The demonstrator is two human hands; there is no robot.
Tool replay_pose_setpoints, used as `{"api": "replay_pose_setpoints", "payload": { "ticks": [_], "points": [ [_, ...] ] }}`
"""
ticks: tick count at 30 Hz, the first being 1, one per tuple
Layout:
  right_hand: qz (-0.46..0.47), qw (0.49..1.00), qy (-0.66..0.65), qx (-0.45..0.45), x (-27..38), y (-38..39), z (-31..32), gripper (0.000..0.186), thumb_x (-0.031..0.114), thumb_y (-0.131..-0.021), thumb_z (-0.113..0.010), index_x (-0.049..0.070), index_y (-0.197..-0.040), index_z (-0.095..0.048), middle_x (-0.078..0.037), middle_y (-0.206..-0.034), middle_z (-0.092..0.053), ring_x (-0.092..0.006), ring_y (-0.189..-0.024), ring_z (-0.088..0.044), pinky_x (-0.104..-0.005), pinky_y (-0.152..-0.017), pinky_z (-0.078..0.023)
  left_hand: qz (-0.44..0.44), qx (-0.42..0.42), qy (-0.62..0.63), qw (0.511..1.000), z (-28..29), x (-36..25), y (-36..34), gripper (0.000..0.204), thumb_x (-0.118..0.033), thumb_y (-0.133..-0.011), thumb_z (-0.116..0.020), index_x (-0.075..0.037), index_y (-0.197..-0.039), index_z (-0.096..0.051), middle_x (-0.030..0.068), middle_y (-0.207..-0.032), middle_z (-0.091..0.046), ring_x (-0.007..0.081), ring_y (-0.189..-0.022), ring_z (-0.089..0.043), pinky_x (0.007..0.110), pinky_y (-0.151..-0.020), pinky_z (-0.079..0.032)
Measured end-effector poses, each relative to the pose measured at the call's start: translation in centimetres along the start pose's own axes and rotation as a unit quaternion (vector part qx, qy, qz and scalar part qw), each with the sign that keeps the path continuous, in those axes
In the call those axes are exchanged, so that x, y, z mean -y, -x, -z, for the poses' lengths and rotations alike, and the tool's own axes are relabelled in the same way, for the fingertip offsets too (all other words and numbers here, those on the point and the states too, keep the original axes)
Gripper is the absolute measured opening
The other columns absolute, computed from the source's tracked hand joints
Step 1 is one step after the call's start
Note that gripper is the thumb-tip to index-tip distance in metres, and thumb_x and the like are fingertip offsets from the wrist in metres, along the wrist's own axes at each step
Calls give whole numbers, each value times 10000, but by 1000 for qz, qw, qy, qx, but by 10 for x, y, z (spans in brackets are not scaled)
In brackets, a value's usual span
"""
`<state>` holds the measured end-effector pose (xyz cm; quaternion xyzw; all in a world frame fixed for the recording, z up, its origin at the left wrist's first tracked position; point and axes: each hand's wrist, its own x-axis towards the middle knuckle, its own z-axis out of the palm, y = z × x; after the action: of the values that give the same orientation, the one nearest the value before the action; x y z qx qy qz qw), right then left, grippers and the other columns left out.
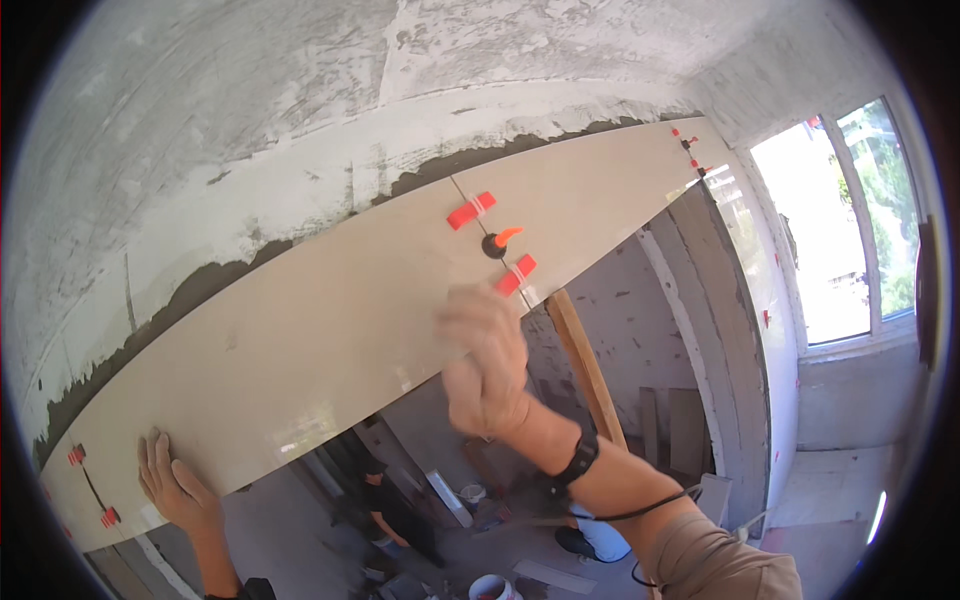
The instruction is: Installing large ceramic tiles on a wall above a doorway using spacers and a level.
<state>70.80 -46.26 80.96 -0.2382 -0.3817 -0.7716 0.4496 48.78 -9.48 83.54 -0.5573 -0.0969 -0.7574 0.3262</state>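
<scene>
A long band of beige tiles runs across the wall above an opening. My left hand lies on the lower edge of the tile at the left, its fingers stretched out. My right hand is in front of the band's lower middle, its fingers bent and smeared by motion; whether they hold anything cannot be made out. Just above it, a red wedge clip sits on a tile joint. On the same joint are a black round leveler with an orange handle and another red wedge clip.
More red clips sit on the left joint, others at the far right corner. A wooden post stands beneath the band. Below are two people, a white bucket and scattered boards. A window is at right.
</scene>
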Motion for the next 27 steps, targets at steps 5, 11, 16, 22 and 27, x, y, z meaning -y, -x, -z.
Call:
{"api": "replay_pose_setpoints", "payload": {
  "ticks": [5, 11, 16, 22, 27],
  "points": [
    [4, 999, 43, 29, -24, 11, -41, 276, 135, -762, -655, 45, -1023, -649, -105, -1087, -647, -344, -1142, -592, -514, -1095, -350, -10, 23, 5, 1000, -4, -17, -4, 427, -215, -1036, -333, 29, -1288, -577, 189, -1353, -581, 399, -1329, -470, 490, -1104, -326],
    [1, 999, 25, 23, -10, 11, -37, 283, 159, -759, -665, 49, -1019, -644, -96, -1089, -649, -332, -1177, -586, -510, -1129, -306, 3, 26, -1, 1000, 4, -7, -3, 422, -200, -1047, -322, 32, -1297, -570, 191, -1364, -572, 394, -1335, -462, 479, -1110, -325],
    [17, 999, 32, 21, -19, 18, -37, 304, 186, -743, -654, 46, -1012, -641, -94, -1077, -657, -336, -1170, -593, -514, -1133, -297, -9, 22, 12, 1000, 4, -12, -7, 412, -196, -1049, -331, 36, -1288, -574, 190, -1343, -585, 395, -1326, -469, 482, -1103, -329],
    [-8, 1000, 23, 13, -17, 18, -31, 296, 191, -754, -652, 37, -1007, -632, -99, -1075, -660, -347, -1175, -591, -520, -1131, -295, -2, 11, 15, 1000, 5, -12, -6, 437, -248, -1037, -341, 31, -1274, -578, 190, -1328, -592, 409, -1313, -476, 496, -1092, -332],
    [-8, 1000, 12, 15, -22, 6, -41, 298, 165, -762, -669, 35, -1026, -626, -102, -1086, -660, -347, -1178, -589, -525, -1124, -301, -4, 8, 26, 1000, 3, -16, -9, 436, -241, -1029, -342, 36, -1271, -577, 190, -1334, -588, 418, -1310, -475, 498, -1096, -330]
  ]
}}
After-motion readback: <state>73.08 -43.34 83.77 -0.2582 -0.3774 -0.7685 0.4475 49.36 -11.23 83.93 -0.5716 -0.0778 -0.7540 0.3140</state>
